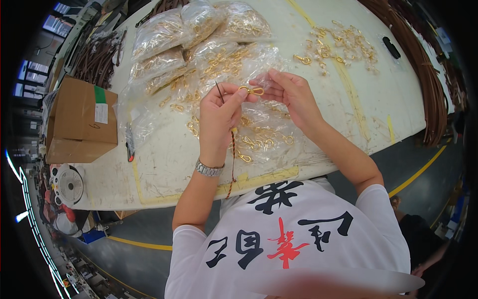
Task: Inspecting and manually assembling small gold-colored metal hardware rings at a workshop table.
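Observation:
My left hand pinches a gold snap hook between thumb and fingers, above the table. A thin dark pointed piece sticks up from the same hand; its kind is unclear. My right hand is beside the hook's right end, fingers bent with clear plastic film at their tips. Whether that film is loose or part of the bag behind cannot be told. Under both hands, more gold snap hooks lie on and in clear plastic. A braided cord hangs by my left wrist.
Plump clear bags of gold hardware are stacked at the back. A loose pile of clasps lies back right, near a black object. A cardboard box, a cutter and a white fan are left. Brown straps line the right edge.

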`<action>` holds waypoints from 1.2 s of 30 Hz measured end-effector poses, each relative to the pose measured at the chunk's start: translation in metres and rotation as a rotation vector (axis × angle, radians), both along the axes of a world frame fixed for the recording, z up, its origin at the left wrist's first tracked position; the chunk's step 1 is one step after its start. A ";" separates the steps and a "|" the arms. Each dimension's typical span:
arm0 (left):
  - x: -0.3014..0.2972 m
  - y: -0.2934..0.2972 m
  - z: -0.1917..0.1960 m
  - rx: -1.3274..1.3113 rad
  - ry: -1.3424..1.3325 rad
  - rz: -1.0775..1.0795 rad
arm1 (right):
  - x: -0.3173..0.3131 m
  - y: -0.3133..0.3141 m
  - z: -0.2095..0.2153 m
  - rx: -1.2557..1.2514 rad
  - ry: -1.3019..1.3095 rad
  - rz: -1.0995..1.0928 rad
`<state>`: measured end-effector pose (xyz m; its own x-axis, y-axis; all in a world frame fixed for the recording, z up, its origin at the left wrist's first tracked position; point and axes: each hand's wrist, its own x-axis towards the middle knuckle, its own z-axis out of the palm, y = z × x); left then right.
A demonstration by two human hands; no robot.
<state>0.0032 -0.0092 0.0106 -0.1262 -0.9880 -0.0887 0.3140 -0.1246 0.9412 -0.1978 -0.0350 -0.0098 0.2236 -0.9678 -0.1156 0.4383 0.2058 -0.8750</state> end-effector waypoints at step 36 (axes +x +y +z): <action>0.005 -0.004 0.002 -0.122 -0.341 0.039 | 0.001 0.005 0.008 -0.116 0.032 0.082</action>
<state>0.0086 -0.0136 0.0130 -0.0713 -0.9975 -0.0005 -0.0184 0.0008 0.9998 -0.1964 -0.0299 -0.0018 0.3005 -0.9537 -0.0127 0.3956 0.1368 -0.9082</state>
